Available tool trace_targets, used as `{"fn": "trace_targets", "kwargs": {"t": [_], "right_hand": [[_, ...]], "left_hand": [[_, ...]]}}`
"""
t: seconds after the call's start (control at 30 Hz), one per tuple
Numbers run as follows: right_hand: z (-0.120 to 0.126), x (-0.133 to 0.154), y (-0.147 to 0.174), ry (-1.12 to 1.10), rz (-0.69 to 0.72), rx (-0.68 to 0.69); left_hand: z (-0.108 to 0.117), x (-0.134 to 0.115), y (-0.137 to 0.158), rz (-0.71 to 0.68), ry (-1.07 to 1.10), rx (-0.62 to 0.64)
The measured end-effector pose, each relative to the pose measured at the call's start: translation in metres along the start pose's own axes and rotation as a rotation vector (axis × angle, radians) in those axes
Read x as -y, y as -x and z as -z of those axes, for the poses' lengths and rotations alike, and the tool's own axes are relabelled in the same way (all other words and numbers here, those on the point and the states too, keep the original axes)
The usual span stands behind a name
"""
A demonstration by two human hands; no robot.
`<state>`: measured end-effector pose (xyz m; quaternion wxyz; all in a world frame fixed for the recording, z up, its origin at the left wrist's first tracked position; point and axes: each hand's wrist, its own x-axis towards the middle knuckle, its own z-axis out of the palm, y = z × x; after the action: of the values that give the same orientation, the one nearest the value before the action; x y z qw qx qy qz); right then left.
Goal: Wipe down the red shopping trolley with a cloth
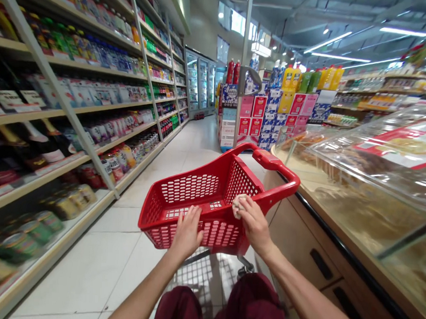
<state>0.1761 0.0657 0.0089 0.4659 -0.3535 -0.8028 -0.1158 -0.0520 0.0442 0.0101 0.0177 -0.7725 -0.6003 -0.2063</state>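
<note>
Red shopping basket (195, 197): plastic, perforated walls, empty inside, riding on a wheeled frame at picture centre in a supermarket aisle. Its red handle (276, 171) arches over the far right corner, toward 1 o'clock.

Left hand (186, 231): laid palm-down on the basket's near rim, fingers (190, 215) extended and resting close together over the edge.

Right hand (254, 223): at the near right corner of the basket, fingers pinching a small pale crumpled wad (238, 205) against the rim. Whether it is cloth or paper cannot be told.

Below the basket, at 6 o'clock, dark red trousers (246, 303) and a white tiled floor (118, 264).

At 9 o'clock, long shelving (70, 164) stocked with bottles, jars and tins; near items are blurred. At 3 o'clock, just beside the basket, a desk (338, 246) with dark drawer handles, carrying clear-lidded food bins (377, 161). At 12 o'clock, well apart, a stacked display of red and blue cartons (263, 119) topped with bottles, and refrigerator cabinets (200, 83) at 11 o'clock.
</note>
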Motion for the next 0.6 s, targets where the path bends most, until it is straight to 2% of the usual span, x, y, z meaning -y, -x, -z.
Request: {"fn": "trace_targets", "kwargs": {"t": [0.07, 0.13, 0.2, 0.23, 0.37, 0.4, 0.5, 0.6], "right_hand": [[-0.007, 0.002, 0.008, -0.018, 0.047, 0.075], [-0.017, 0.010, 0.019, -0.034, 0.092, 0.192], [-0.029, 0.024, 0.021, -0.041, 0.111, 0.251], [-0.035, 0.032, 0.016, -0.046, 0.121, 0.245], [-0.063, 0.062, -0.010, -0.102, 0.196, 0.178], [-0.072, 0.067, -0.012, -0.122, 0.219, 0.179], [-0.100, 0.086, -0.006, -0.190, 0.281, 0.226], [-0.126, 0.115, -0.008, -0.257, 0.330, 0.267]], "left_hand": [[0.001, 0.004, 0.006, 0.027, -0.006, -0.007], [0.004, 0.009, 0.010, -0.016, 0.015, 0.029], [0.008, 0.018, 0.013, -0.058, 0.034, 0.050], [0.011, 0.025, 0.015, -0.037, 0.034, 0.038], [0.020, 0.061, 0.029, 0.282, 0.053, -0.057], [0.022, 0.070, 0.034, 0.318, 0.071, -0.053], [0.028, 0.094, 0.049, 0.279, 0.126, -0.008], [0.034, 0.111, 0.062, 0.293, 0.167, -0.014]]}}
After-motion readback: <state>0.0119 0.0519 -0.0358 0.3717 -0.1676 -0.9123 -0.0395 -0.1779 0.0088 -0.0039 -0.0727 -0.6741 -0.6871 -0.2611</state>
